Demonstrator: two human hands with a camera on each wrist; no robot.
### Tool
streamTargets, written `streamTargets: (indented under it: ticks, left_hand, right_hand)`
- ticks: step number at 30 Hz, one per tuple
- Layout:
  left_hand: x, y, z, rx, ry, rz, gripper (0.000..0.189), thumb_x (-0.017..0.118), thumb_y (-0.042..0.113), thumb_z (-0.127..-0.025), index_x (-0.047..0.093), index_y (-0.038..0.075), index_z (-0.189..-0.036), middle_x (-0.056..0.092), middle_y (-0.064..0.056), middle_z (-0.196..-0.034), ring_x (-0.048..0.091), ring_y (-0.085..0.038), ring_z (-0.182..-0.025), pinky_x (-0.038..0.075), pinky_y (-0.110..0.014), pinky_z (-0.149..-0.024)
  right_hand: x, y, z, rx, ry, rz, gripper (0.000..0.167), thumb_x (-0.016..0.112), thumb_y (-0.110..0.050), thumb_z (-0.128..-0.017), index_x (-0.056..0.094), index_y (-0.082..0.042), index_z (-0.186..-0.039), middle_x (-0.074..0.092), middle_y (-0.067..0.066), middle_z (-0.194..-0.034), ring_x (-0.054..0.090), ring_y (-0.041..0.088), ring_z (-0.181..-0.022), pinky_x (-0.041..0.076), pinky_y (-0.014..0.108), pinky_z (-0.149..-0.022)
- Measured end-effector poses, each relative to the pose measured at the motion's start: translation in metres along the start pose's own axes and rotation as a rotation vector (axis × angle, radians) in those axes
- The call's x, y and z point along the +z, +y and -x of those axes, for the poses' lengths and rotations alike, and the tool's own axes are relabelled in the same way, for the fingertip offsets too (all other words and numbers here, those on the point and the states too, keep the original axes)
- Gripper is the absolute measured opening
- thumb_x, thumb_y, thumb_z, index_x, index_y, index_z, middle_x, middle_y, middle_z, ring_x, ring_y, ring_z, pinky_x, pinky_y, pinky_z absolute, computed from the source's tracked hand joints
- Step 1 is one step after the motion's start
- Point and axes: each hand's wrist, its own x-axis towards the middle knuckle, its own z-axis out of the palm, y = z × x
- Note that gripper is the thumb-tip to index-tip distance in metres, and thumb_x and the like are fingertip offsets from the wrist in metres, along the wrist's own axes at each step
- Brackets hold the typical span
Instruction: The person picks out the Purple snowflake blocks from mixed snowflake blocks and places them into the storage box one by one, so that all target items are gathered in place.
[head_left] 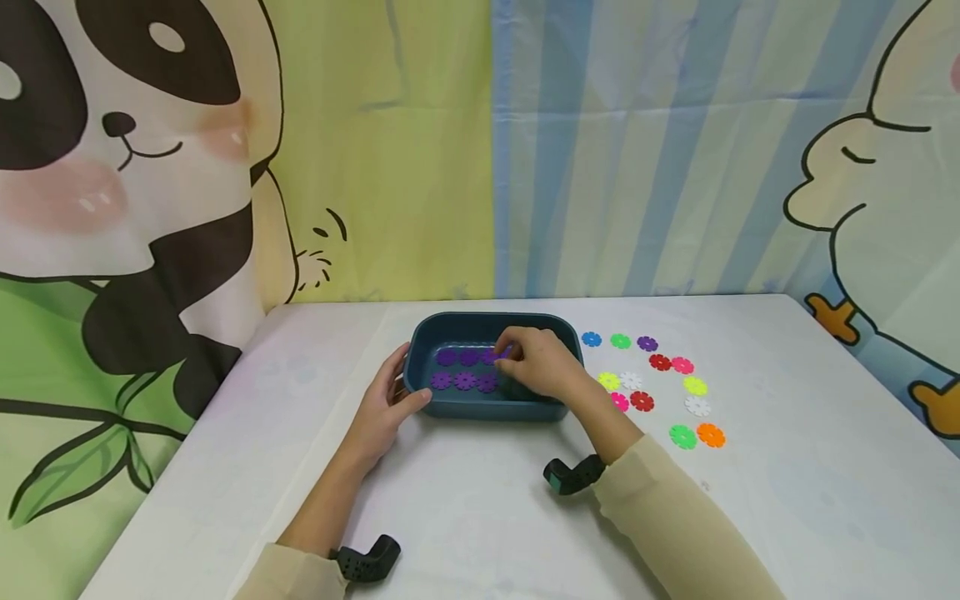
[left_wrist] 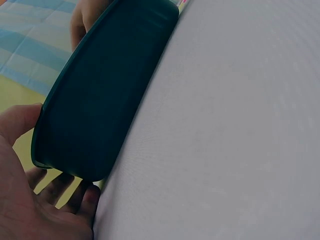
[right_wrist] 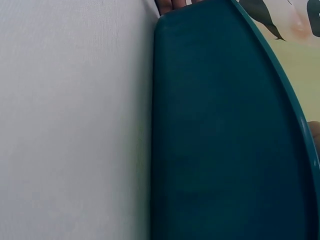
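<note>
A dark teal plastic basin (head_left: 480, 410) sits on the white table, with two rows of purple flower-shaped discs (head_left: 465, 381) lying on its floor. My left hand (head_left: 381, 410) grips the basin's left end, thumb at the front rim and fingers around the end wall. In the left wrist view that hand (left_wrist: 35, 200) shows with its fingertips under the corner of the basin (left_wrist: 100, 95). My right hand (head_left: 542, 363) reaches over the basin's right half, thumb and fingers bent together around a purple disc (head_left: 506, 352) at the far row. The basin's wall (right_wrist: 225, 125) hides those fingertips in the right wrist view.
Right of the basin several flower-shaped discs lie scattered, among them a blue one (head_left: 592, 339), a purple one (head_left: 647, 343), a red one (head_left: 642, 401) and an orange one (head_left: 711, 435). Printed curtains (head_left: 390, 167) hang behind the table (head_left: 480, 517).
</note>
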Motion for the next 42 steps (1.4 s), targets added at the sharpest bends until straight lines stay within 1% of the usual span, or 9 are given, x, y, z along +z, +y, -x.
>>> streamTargets:
  ticks: [2,4,7,10,13,22,32,36,42]
  left_hand:
    - [-0.001,0.000,0.000,-0.004,0.000,-0.002,0.081,0.068,0.016,-0.097,0.024,0.021,-0.165,0.035,-0.010,-0.166,0.040,-0.031,-0.150,0.036,-0.013,-0.106]
    - [-0.001,0.001,0.001,-0.008,0.001,-0.005,0.081,0.068,0.016,-0.097,0.024,0.021,-0.165,0.035,-0.010,-0.166,0.041,-0.030,-0.149,0.036,-0.017,-0.109]
    - [-0.002,0.001,0.001,-0.004,0.000,-0.010,0.081,0.067,0.016,-0.097,0.023,0.020,-0.165,0.034,-0.011,-0.167,0.040,-0.031,-0.149,0.035,-0.031,-0.117]
    - [-0.001,0.001,0.001,-0.001,0.001,-0.006,0.081,0.067,0.015,-0.097,0.023,0.019,-0.165,0.034,-0.012,-0.167,0.039,-0.032,-0.150,0.031,-0.045,-0.122]
    - [-0.001,0.001,0.001,0.003,0.004,0.002,0.081,0.067,0.014,-0.097,0.024,0.020,-0.165,0.034,-0.012,-0.166,0.039,-0.032,-0.150,0.029,-0.050,-0.123]
    - [0.000,-0.001,0.000,0.002,-0.001,0.009,0.081,0.068,0.016,-0.097,0.024,0.020,-0.165,0.034,-0.012,-0.166,0.039,-0.034,-0.150,0.029,-0.051,-0.123]
    - [0.001,0.000,0.001,0.005,0.005,0.002,0.081,0.068,0.017,-0.096,0.025,0.019,-0.165,0.034,-0.012,-0.167,0.038,-0.033,-0.151,0.028,-0.051,-0.124]
    - [0.001,0.001,0.001,0.007,0.003,-0.002,0.082,0.068,0.016,-0.096,0.024,0.018,-0.165,0.034,-0.012,-0.167,0.038,-0.033,-0.151,0.028,-0.051,-0.123]
    - [0.001,0.001,0.001,0.009,0.003,0.004,0.081,0.068,0.016,-0.096,0.024,0.019,-0.165,0.034,-0.012,-0.166,0.038,-0.033,-0.151,0.028,-0.051,-0.123]
  right_hand:
    - [-0.002,0.002,0.002,-0.014,0.024,-0.013,0.021,0.070,-0.021,-0.099,0.071,-0.011,-0.117,0.072,0.001,-0.092,0.063,0.018,-0.080,0.054,0.034,-0.074]
    - [-0.004,0.002,0.003,-0.024,0.055,-0.024,0.021,0.069,-0.020,-0.099,0.071,-0.011,-0.118,0.072,0.002,-0.093,0.064,0.017,-0.080,0.054,0.035,-0.075]
    - [-0.007,0.005,0.004,-0.030,0.101,-0.045,0.023,0.068,-0.020,-0.100,0.070,-0.010,-0.120,0.073,0.004,-0.093,0.065,0.017,-0.080,0.055,0.037,-0.077]
    - [-0.010,0.006,0.005,-0.031,0.154,-0.064,0.023,0.067,-0.020,-0.100,0.069,-0.010,-0.121,0.074,0.004,-0.093,0.065,0.018,-0.081,0.055,0.039,-0.078]
    - [-0.014,0.007,0.008,-0.038,0.206,-0.092,0.024,0.067,-0.019,-0.100,0.068,-0.010,-0.122,0.074,0.005,-0.093,0.065,0.019,-0.081,0.055,0.040,-0.079]
    - [-0.024,0.011,0.013,-0.054,0.316,-0.162,0.025,0.066,-0.016,-0.101,0.067,-0.007,-0.124,0.074,0.010,-0.095,0.067,0.023,-0.083,0.054,0.040,-0.080]
    - [-0.043,0.015,0.018,-0.040,0.391,-0.177,0.028,0.065,-0.018,-0.101,0.066,-0.009,-0.128,0.076,0.015,-0.104,0.069,0.030,-0.094,0.056,0.046,-0.086]
    - [-0.047,0.018,0.020,-0.035,0.414,-0.195,0.029,0.065,-0.019,-0.101,0.067,-0.009,-0.129,0.076,0.015,-0.105,0.070,0.032,-0.098,0.057,0.048,-0.086]
    - [-0.052,0.024,0.024,-0.001,0.464,-0.215,0.032,0.066,-0.020,-0.100,0.066,-0.010,-0.130,0.075,0.016,-0.108,0.069,0.033,-0.103,0.059,0.050,-0.087]
